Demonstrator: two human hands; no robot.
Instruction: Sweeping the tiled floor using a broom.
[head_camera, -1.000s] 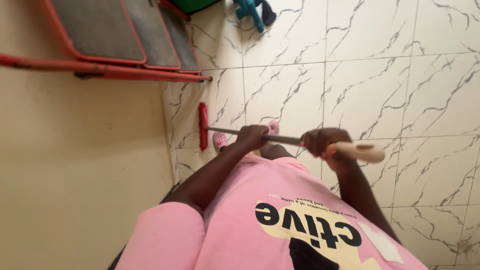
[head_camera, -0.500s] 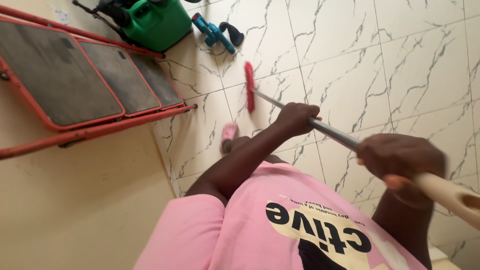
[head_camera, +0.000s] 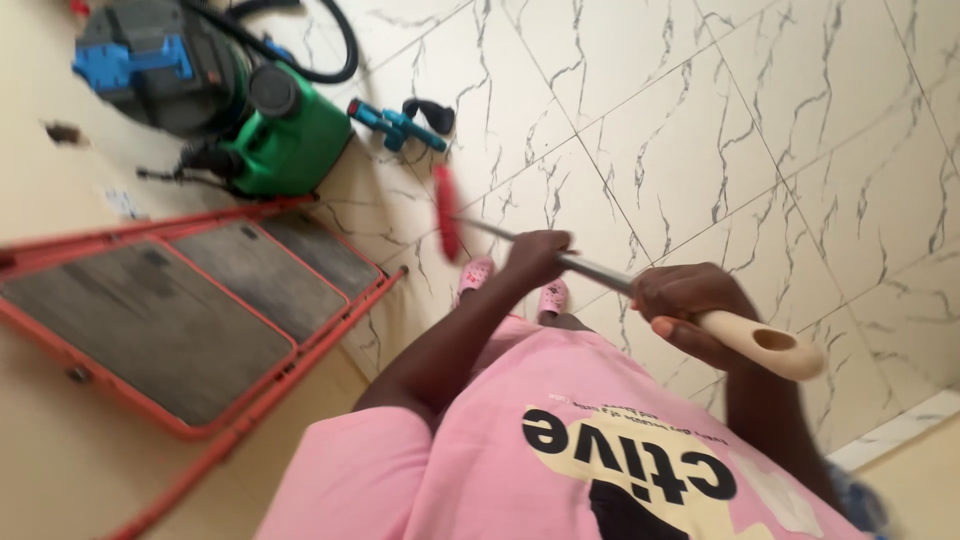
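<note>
Red broom (head_camera: 446, 212) head mid-frame on tiled floor (head_camera: 700, 130); left hand (head_camera: 537, 256) clenched mid-shaft steering, right hand (head_camera: 685, 300) clenched near cream grip for leverage.

Bright, even indoor light, source not visible; no hard shadows, soft sheen on the white marble-veined floor tiles (head_camera: 700, 130). Motion blur smears the red broom head (head_camera: 446, 212) beyond the left hand (head_camera: 535, 256). Cream plastic handle end (head_camera: 765, 347) past the right hand (head_camera: 685, 300) slightly soft. Frame tilted, edges stretched.
</note>
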